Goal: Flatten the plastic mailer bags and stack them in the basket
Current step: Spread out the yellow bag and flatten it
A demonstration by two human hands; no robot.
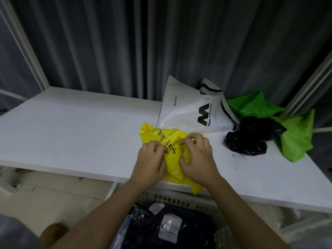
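Thin yellow plastic, the yellow mailer bag (pixel 172 159) looked light, soft and slippery; my left hand (pixel 150 164) and right hand (pixel 196 159) pinched its crumpled middle, so I'd take its edges outside them.

Both bare forearms reach forward, converging. The left hand (pixel 150 164) and the right hand (pixel 196 159) lie palm-down side by side, close together, fingers curled and bent at the knuckles.
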